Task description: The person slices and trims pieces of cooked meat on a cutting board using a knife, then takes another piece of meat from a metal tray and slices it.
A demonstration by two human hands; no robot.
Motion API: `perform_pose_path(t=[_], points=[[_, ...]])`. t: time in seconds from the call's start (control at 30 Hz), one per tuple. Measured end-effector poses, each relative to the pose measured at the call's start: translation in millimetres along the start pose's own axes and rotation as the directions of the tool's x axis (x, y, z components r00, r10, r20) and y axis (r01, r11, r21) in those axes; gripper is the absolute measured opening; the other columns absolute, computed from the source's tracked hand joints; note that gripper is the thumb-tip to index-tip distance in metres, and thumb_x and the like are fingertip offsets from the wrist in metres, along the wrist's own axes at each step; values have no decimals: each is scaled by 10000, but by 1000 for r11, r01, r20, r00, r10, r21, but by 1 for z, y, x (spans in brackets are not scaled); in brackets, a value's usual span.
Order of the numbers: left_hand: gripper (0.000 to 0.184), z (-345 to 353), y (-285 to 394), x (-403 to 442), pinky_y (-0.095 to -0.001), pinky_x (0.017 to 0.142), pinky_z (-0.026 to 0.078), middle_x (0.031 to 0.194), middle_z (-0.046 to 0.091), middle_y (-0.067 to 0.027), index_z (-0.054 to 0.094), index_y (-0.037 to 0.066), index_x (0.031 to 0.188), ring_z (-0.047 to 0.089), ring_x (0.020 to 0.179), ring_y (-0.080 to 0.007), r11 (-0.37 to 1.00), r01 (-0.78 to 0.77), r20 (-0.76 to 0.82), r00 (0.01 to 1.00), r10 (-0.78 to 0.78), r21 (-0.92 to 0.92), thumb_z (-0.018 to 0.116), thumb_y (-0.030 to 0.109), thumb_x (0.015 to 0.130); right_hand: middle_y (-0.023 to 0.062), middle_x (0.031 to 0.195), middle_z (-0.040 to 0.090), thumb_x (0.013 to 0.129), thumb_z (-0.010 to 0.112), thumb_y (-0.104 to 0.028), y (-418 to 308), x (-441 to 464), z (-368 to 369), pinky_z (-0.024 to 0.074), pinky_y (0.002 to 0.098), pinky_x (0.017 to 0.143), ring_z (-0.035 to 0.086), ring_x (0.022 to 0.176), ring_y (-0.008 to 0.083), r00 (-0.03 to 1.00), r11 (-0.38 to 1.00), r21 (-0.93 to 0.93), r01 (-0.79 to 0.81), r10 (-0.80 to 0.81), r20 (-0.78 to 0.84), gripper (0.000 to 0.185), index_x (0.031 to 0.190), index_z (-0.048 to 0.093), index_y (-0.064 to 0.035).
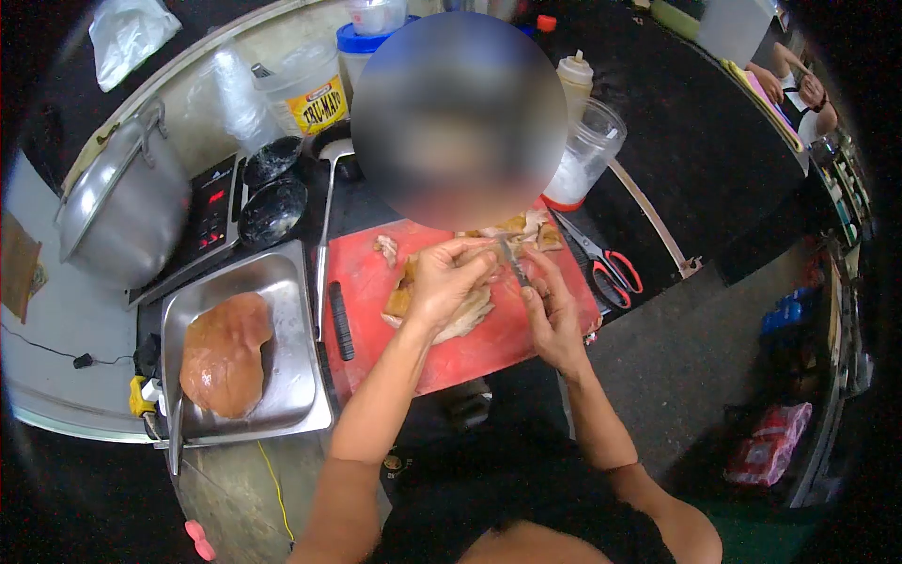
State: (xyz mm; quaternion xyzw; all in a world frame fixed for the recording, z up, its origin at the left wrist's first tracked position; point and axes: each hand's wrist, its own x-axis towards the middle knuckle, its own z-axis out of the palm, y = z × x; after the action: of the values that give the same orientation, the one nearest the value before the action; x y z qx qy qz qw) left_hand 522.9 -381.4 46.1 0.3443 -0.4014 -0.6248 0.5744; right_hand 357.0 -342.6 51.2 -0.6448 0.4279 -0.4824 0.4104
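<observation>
Over the red cutting board, my left hand is closed, its fingers pinched together near a blade; anything small between them is hidden. My right hand is closed on a knife, whose blade lies between the two hands. Pale cooked meat with browned skin rests on the board beneath my left hand. More meat pieces lie at the board's back edge, partly hidden by a blurred round patch. A small scrap of meat sits at the back left of the board.
Left of the board is a steel tray holding a browned piece of meat. Behind it stand a large pot and a cooker. Red-handled scissors and a clear tub are at the right. Another person is far right.
</observation>
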Motion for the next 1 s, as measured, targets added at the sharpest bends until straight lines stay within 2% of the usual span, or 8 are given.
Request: perform_pose_path(t=[0.17, 0.37, 0.47, 0.53, 0.63, 0.67, 0.93, 1.0], points=[[188, -1, -1, 1, -245, 663, 558, 910, 663, -99, 611, -54, 1026, 657, 760, -136, 1000, -17, 41, 999, 17, 11, 637, 22, 856, 139, 1252, 538, 914, 453, 19, 9, 5, 3, 396, 335, 975, 518, 1152, 203, 988, 988, 22, 154, -155, 16, 421, 1333, 416, 2], [183, 2, 1, 0, -256, 650, 558, 918, 670, -104, 616, -42, 1027, 657, 751, -138, 1000, 13, 27, 1000, -13, 3, 637, 11, 852, 148, 1286, 528, 901, 464, 33, 16, 6, -3, 372, 330, 1009, 486, 1214, 220, 990, 989, -53, 138, -137, 15, 387, 1288, 472, 12], [178, 1, -3, 1, -247, 636, 550, 906, 677, -101, 625, -31, 1021, 655, 747, -128, 1000, -7, 14, 1000, 6, 20, 639, 4, 848, 149, 1277, 538, 893, 477, 40, 11, 9, -22, 368, 330, 1013, 487, 1217, 224, 977, 972, -170, 161, -182, -115, 385, 1277, 485, 14], [176, 0, -1, 1, -234, 625, 540, 886, 681, -94, 634, -23, 1020, 650, 738, -113, 999, -16, 23, 1000, 16, 36, 639, 1, 846, 110, 1139, 596, 908, 469, -3, 15, 3, -43, 437, 294, 903, 561, 1055, 176, 967, 968, -220, 120, -164, -194, 364, 1271, 495, -1], [168, 3, 0, 0, -235, 599, 530, 860, 676, -88, 642, -19, 1000, 645, 686, -119, 993, -15, -38, 999, 20, 113, 636, 28, 839, -7, 759, 484, 924, 490, -63, 3, -15, -82, 373, 245, 612, 425, 671, 81, 970, 972, -193, -132, 87, -226, 428, 1342, 399, -73], [173, 2, -2, 1, -241, 605, 536, 870, 676, -89, 639, -20, 1010, 645, 685, -121, 995, -25, -43, 999, 29, 95, 638, 38, 847, 5, 755, 495, 922, 502, -80, -9, -22, -91, 377, 246, 638, 457, 698, 91, 940, 955, -67, -287, 268, -209, 420, 1318, 359, -79], [206, -2, 3, 3, -248, 634, 569, 928, 672, -105, 635, -33, 1029, 645, 742, -114, 997, -33, -37, 999, 36, 76, 665, 48, 841, 35, 783, 486, 933, 474, -76, 26, -73, -123, 428, 275, 663, 486, 693, 108, 953, 890, -352, -291, 236, -190, 112, 1003, 390, -50], [197, 0, 3, 2, -247, 640, 564, 913, 674, -102, 633, -33, 1029, 647, 736, -116, 995, -36, -47, 998, 41, 94, 650, 48, 851, 42, 794, 497, 959, 451, -115, 19, -77, -118, 425, 253, 546, 499, 622, 109, 903, 894, -162, -419, 390, -180, 87, 1000, 405, -54]])
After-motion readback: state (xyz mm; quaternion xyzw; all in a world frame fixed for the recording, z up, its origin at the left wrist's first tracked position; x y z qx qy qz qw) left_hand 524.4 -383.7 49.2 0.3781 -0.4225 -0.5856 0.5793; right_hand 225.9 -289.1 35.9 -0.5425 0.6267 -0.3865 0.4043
